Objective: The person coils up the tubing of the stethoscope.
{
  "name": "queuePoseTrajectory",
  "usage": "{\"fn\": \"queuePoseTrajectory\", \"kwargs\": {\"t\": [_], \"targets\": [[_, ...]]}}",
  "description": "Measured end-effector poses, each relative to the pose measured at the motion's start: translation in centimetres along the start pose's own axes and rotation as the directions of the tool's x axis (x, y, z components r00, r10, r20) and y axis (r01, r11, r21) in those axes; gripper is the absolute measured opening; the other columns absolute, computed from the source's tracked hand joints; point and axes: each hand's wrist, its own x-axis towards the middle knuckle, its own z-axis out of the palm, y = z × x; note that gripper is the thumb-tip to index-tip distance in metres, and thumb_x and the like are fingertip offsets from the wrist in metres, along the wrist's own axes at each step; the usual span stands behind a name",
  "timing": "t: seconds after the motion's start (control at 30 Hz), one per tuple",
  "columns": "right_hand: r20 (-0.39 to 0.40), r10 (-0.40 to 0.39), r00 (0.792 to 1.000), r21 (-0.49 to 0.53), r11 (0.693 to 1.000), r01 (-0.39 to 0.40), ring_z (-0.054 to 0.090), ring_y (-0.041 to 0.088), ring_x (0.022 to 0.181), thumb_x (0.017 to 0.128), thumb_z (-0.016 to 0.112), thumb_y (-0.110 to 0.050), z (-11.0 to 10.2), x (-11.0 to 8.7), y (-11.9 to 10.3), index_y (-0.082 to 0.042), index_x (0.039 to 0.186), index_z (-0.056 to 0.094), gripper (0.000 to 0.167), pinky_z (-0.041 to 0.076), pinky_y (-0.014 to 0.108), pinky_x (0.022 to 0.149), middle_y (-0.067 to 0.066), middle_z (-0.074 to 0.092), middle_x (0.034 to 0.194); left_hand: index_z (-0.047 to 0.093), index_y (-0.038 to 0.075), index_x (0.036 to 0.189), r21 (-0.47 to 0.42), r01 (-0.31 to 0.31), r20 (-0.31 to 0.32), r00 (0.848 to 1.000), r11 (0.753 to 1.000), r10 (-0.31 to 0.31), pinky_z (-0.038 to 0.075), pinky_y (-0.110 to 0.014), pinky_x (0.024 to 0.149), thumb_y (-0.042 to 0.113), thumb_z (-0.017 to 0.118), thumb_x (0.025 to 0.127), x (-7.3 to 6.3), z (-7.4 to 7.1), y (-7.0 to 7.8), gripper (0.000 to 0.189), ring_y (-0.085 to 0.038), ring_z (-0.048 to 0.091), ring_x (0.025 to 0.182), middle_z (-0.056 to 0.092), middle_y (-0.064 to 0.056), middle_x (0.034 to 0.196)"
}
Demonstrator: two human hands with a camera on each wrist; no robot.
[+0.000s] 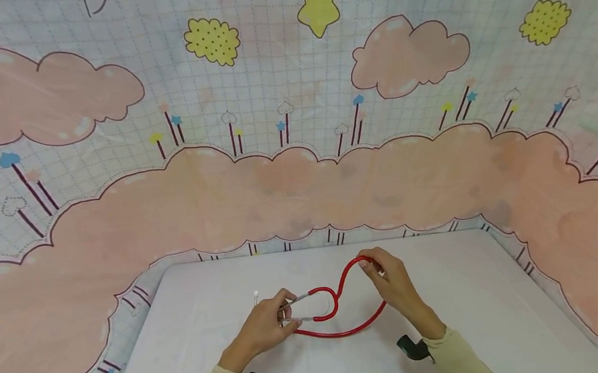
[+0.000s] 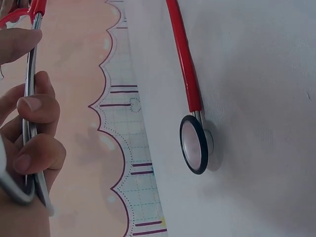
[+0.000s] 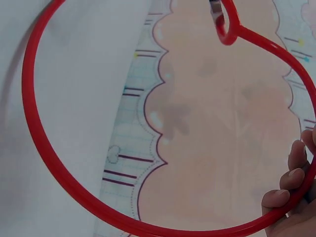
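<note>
Both hands hold a stethoscope with red tubing (image 1: 343, 333) over the white table. My left hand (image 1: 264, 326) grips the silver ear tubes (image 2: 29, 89), its fingers curled round them in the left wrist view. The red fork (image 1: 336, 299) of the tubing points right, toward the other hand. Higher up on the right, my right hand (image 1: 395, 283) holds the tubing at the top of its bend. From there the tube loops down and back left in a wide curve. The round chest piece (image 2: 193, 144), dark-rimmed with a pale face, is at the tube's end close over the table.
The white table (image 1: 482, 288) spreads beneath both hands. Behind it hangs a cloth backdrop (image 1: 300, 198) with printed clouds and stars. Black devices (image 1: 413, 347) sit at both wrists, by the pale sleeves (image 1: 457, 356).
</note>
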Motion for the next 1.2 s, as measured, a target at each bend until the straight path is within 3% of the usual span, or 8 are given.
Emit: {"fn": "queuePoseTrajectory", "kwargs": {"t": [0.1, 0.3, 0.63, 0.97, 1.2], "targets": [[0.007, -0.040, 0.999, 0.004, 0.999, 0.040, 0.043, 0.004, 0.072, 0.090, 0.068, -0.005, 0.3, 0.4, -0.2, -0.009, 0.106, 0.068, 0.017, 0.039, 0.018, 0.059, -0.005, 0.057, 0.080, 0.057, 0.016, 0.110, -0.007, -0.021, 0.009, 1.000, 1.000, 0.021, 0.039, -0.017, 0.059, 0.019, 0.076, 0.083, 0.0, 0.1, 0.4, 0.033, 0.002, 0.043, 0.063, 0.060, 0.003, 0.074], [0.070, -0.014, 0.997, -0.002, 1.000, 0.014, 0.045, 0.004, 0.073, 0.092, 0.067, -0.011, 0.7, 1.0, -0.7, -0.009, 0.108, 0.069, 0.016, 0.040, 0.019, 0.060, -0.004, 0.060, 0.084, 0.058, 0.016, 0.110, 0.000, -0.070, 0.024, 0.997, 0.998, 0.070, 0.040, -0.017, 0.059, 0.019, 0.077, 0.082, 0.1, 0.5, 1.2, 0.034, 0.000, 0.046, 0.063, 0.055, 0.010, 0.074], [0.153, -0.036, 0.988, 0.018, 0.999, 0.034, 0.044, 0.003, 0.068, 0.092, 0.067, -0.014, 1.0, 1.6, -1.5, -0.009, 0.107, 0.070, 0.016, 0.040, 0.018, 0.057, -0.005, 0.059, 0.080, 0.059, 0.015, 0.110, 0.021, -0.087, 0.033, 0.996, 0.996, 0.086, 0.041, -0.017, 0.060, 0.019, 0.079, 0.081, 0.1, 0.6, 1.8, 0.036, -0.002, 0.048, 0.064, 0.054, 0.013, 0.075], [0.296, 0.040, 0.954, 0.008, 0.999, -0.044, 0.053, 0.008, 0.074, 0.094, 0.066, -0.019, 2.0, 2.2, -2.1, -0.009, 0.112, 0.071, 0.021, 0.050, 0.019, 0.066, 0.000, 0.071, 0.094, 0.058, 0.015, 0.111, -0.030, -0.164, 0.015, 0.986, 0.986, 0.164, 0.043, -0.015, 0.060, 0.016, 0.079, 0.081, 0.0, 0.3, 3.3, 0.036, -0.013, 0.055, 0.064, 0.059, 0.003, 0.074], [0.333, 0.039, 0.942, 0.040, 0.998, -0.056, 0.056, 0.008, 0.075, 0.095, 0.065, -0.017, 2.6, 2.1, -2.2, -0.008, 0.112, 0.071, 0.021, 0.053, 0.021, 0.069, 0.002, 0.072, 0.098, 0.058, 0.014, 0.110, -0.007, -0.195, -0.026, 0.980, 0.981, 0.195, 0.040, -0.014, 0.058, 0.017, 0.079, 0.081, -0.1, 0.0, 4.1, 0.037, -0.009, 0.051, 0.061, 0.058, 0.004, 0.074]]}}
